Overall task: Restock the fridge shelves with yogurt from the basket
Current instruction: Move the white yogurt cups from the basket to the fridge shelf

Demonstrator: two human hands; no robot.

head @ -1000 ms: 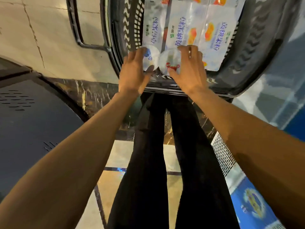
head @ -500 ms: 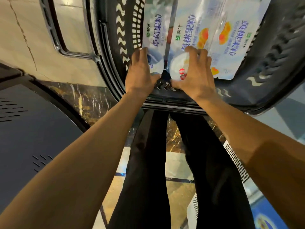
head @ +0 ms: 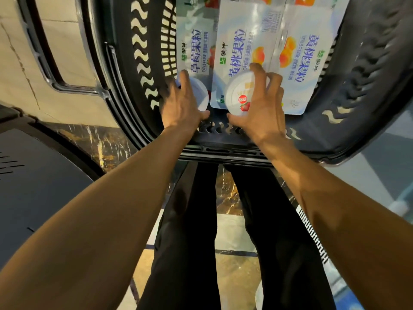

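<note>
Change against the frame half a second back: both hands stay on the same two cups, in nearly the same places. The near rim of the basket (head: 143,70) sits a little lower in the view than before, and lower again than one second back. The lid of the right yogurt cup (head: 238,95) shows more of its face now, red mark and strawberry print legible.

Left hand (head: 181,106): fingers (head: 184,79) curled over the far side of the left yogurt cup (head: 199,95), thumb on the near side. We read this as a grip round the cup. Right hand (head: 262,110): thumb under the near edge of the right yogurt cup, forefinger arched over its far edge, the remaining fingers bent and raised just beside it. Also a grip.

Both cups are inside the basket, at its near end, side by side and just apart. The right cup overlaps the near end of a pack; whether the cups are lifted clear we cannot tell.

Count:
- hands, 2
- single cups, 2
- flat yogurt packs lying in the basket, 3: one strawberry pack (head: 194,50), a first peach pack (head: 240,41) and a second peach pack (head: 310,63), their far ends cut by the frame
- basket, 1, black, slotted walls

Below the basket: black trousers (head: 185,242), two legs, over the tiled floor (head: 232,231).
</note>
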